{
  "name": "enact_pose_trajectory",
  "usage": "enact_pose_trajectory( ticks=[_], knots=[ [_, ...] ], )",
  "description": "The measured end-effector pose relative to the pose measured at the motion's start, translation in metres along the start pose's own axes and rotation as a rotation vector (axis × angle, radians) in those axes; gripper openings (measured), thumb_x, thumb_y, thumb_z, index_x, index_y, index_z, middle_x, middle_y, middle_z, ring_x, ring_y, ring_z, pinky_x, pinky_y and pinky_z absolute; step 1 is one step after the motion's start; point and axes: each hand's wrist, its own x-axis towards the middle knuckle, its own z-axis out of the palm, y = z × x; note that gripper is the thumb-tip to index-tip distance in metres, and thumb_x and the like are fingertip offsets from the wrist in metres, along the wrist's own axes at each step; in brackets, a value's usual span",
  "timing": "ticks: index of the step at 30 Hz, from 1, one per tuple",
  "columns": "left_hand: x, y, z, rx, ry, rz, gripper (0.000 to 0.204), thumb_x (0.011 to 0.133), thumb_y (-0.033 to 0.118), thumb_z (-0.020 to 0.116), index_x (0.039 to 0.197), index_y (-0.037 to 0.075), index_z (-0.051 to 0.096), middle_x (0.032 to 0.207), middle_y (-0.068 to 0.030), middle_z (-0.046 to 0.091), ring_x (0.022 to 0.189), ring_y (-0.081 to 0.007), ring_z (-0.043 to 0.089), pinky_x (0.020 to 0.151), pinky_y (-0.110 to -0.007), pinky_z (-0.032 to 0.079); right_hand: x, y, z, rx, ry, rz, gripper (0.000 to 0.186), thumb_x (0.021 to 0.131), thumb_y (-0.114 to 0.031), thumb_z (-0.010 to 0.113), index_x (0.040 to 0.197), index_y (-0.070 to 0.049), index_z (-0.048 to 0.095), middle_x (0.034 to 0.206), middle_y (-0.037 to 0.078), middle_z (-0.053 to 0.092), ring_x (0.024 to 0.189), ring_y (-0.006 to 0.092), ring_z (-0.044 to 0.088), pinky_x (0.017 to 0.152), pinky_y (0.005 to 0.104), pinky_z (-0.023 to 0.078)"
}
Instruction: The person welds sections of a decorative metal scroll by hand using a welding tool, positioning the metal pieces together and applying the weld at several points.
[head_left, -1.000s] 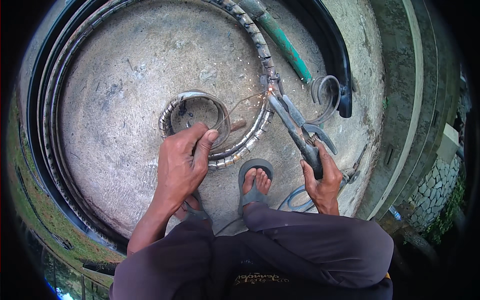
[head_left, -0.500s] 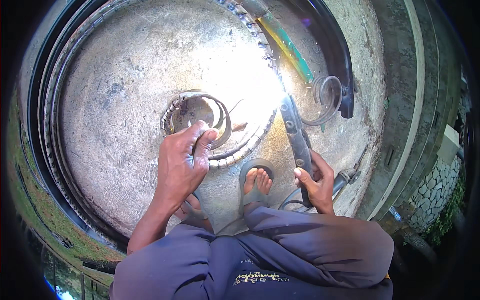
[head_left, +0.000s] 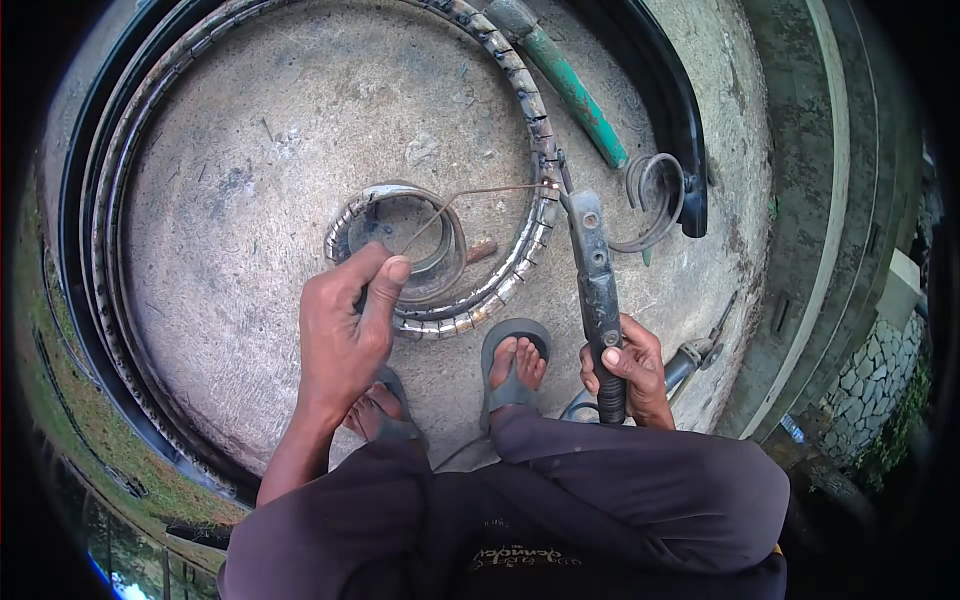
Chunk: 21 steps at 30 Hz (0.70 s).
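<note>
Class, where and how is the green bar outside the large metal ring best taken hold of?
Probably at mid-length of the green bar, from above, closing across its width: it is straight and slender, with the large metal ring along its left, a black curved piece beyond its right, and its top side uncovered.

Shows soft, diffuse light, palest on concrete floor [head_left: 240, 260]; renders centre fairly sharp; bends edges rimward; fades to black corners.
</note>
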Motion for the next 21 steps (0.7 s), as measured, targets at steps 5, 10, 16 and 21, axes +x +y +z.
enact_pose_trajectory(
  ticks=[5,10,16,21],
  knots=[
    [-0.010,0.021,0.005,0.579,0.134,0.300,0.014,0.093,0.015,0.071,0.086,0.006,0.064,0.068,-0.0090,0.058,0.055,-0.0317,0.058,0.050,-0.040,0.043,0.008,0.007,0.004,-1.412,0.391,-0.741,0.052,0.081,-0.006,0.081,0.129,0.004,0.062,0.100,0.022,0.070,0.085,0.0303,0.072,0.074,0.0366,0.056],
    [-0.013,0.033,0.004,0.604,0.148,0.301,0.015,0.092,0.012,0.072,0.083,0.004,0.062,0.067,-0.0110,0.056,0.054,-0.0309,0.055,0.051,-0.039,0.041,0.001,-0.005,0.003,-1.713,0.457,-0.838,0.048,0.082,-0.007,0.081,0.126,0.004,0.064,0.101,0.020,0.071,0.084,0.0293,0.072,0.074,0.0363,0.056],
    [0.004,0.017,-0.024,-0.031,-0.005,0.018,0.026,0.095,0.014,0.069,0.077,-0.002,0.060,0.066,-0.0107,0.056,0.051,-0.0216,0.045,0.050,-0.035,0.036,-0.005,0.002,0.010,-0.048,-0.058,-0.016,0.058,0.087,-0.016,0.072,0.133,0.011,0.050,0.083,0.014,0.067,0.065,0.0177,0.063,0.059,0.0277,0.049],
    [-0.019,0.024,0.012,0.856,0.042,0.565,0.015,0.092,0.014,0.072,0.084,0.006,0.063,0.065,-0.0073,0.050,0.052,-0.0238,0.057,0.049,-0.036,0.042,0.006,0.007,0.004,-1.361,0.404,-0.686,0.054,0.081,-0.005,0.082,0.130,0.004,0.062,0.102,0.024,0.071,0.089,0.0329,0.074,0.077,0.0384,0.057]
  ],
)
